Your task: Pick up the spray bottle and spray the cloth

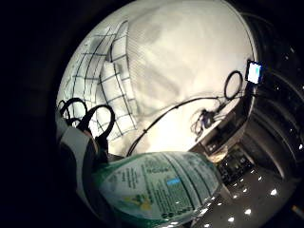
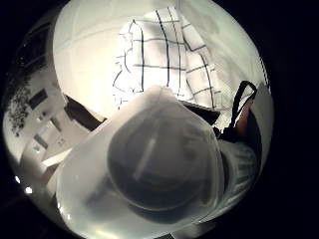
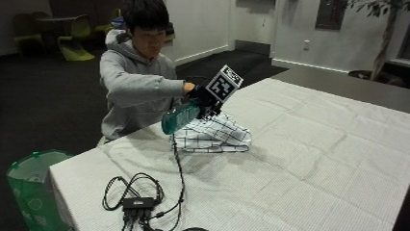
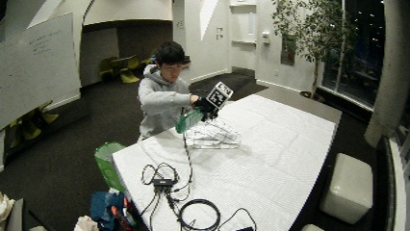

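the gloved right hand (image 3: 204, 97) is wrapped round the green spray bottle (image 3: 181, 118), held tilted in the air just above the checked cloth (image 3: 212, 134) on the desk (image 3: 307, 159). the bottle looks like light, rigid, smooth plastic, likely best held at the neck by the trigger; the cloth is soft and crumpled.

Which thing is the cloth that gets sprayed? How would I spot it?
Find the big table under a white tablecloth. By the edge where the person sits lies a folded white cloth with thin dark checks, under the black-gloved right hand holding a green spray bottle. Nothing else there is checked.
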The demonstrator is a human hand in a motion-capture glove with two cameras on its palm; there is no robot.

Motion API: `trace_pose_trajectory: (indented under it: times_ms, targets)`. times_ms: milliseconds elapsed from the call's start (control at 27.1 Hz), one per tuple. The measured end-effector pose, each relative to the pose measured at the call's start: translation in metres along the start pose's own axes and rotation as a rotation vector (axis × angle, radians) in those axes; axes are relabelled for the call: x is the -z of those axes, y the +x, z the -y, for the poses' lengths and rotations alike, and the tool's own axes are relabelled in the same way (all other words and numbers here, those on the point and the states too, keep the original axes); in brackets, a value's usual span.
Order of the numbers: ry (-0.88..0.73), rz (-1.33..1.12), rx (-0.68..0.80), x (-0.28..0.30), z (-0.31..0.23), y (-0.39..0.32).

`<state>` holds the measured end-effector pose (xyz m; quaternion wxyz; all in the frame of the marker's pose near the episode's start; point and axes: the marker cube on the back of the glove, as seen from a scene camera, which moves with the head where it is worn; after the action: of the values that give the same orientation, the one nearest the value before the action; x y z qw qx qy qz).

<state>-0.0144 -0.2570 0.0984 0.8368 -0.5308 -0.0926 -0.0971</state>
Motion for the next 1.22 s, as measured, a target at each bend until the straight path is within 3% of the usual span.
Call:
trace_pose_trajectory:
  times_ms: [221,627,849,1218]
  targets:
    - [-0.017,0.004,0.009,-0.01,0.01,-0.001]
    - [0.027,-0.042,-0.015,0.025,-0.009,-0.012]
    - [-0.01,-0.043,-0.002,0.008,0.007,-0.023]
    - [0.036,0.026,0.099,0.015,0.004,-0.043]
